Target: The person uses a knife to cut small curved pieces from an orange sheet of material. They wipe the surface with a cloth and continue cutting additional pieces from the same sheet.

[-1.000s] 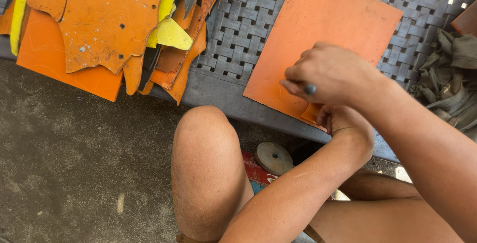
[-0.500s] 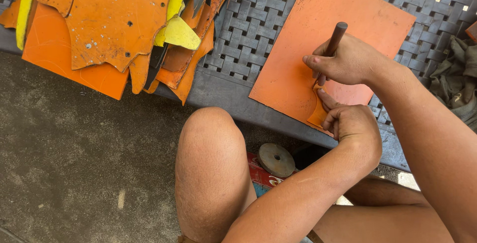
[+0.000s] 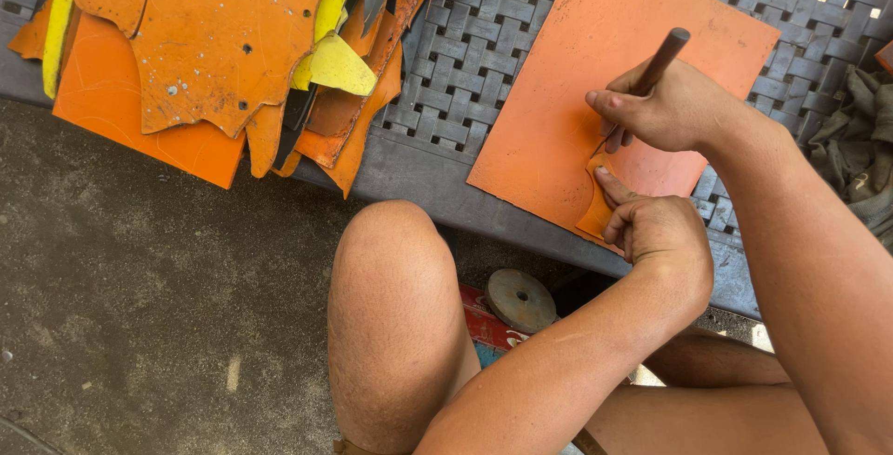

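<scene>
While the left hand (image 3: 656, 227) pins a curved pattern (image 3: 595, 208), the right hand (image 3: 665, 111) grips a dark tool (image 3: 662, 60)

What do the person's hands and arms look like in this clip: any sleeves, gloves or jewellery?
Both arms are bare up to the frame edge, with no sleeves showing. The left hand and right hand wear no gloves, and no rings, watch or bracelets show. Nails are short.
</scene>
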